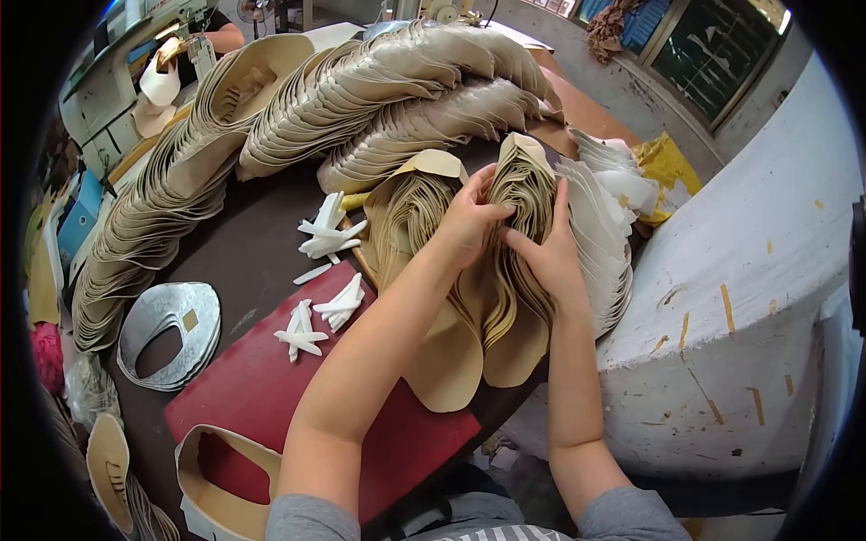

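Note:
A stack of nested, folded tan shoe-upper pieces [523, 167] stands on the dark table in front of me. My left hand [471, 221] grips its left side, fingers curled behind and thumb on the front. On the opposite side, my right hand [548, 257] holds the same stack, with fingers up along its edge and the thumb close to the left one. A second stack of tan pieces [419, 212] sits just left, partly behind my left forearm. Against the right side leans a fanned pile of white pieces [600, 243].
Long rows of overlapping beige uppers [379, 99] curve around the back and left. Small white strips [329, 230] lie near a red board [234, 383]. Grey ring-shaped pieces [203, 316] rest at left. A whitish curved structure [722, 334] rises at right. Another person's arm [225, 38] shows by a sewing machine [104, 108].

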`<state>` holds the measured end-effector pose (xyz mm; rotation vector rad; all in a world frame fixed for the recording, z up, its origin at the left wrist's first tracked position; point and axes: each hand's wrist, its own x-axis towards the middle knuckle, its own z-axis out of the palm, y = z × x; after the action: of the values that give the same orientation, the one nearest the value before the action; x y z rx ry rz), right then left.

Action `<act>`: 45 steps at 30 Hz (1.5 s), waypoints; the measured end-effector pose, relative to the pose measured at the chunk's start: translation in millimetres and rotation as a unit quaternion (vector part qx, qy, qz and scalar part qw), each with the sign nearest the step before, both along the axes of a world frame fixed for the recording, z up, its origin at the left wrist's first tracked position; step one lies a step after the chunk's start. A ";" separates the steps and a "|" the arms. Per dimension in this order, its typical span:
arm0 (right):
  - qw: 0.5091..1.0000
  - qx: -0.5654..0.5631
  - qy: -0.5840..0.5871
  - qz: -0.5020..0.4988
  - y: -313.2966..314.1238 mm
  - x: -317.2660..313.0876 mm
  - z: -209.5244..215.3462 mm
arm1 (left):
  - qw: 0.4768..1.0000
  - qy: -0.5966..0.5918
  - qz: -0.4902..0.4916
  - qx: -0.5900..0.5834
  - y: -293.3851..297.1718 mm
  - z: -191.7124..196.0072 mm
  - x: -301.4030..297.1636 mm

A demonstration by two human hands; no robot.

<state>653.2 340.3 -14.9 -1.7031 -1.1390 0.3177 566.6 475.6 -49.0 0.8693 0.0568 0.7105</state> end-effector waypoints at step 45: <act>0.886 -0.180 -0.091 0.419 -181.6 -386.8 -3.2 | 0.528 0.666 0.441 0.290 -324.5 16.6 -609.6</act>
<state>266.4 158.8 -18.0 -1.4667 -2.0339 0.9661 -43.0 151.1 -32.3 1.9278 1.8895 0.8124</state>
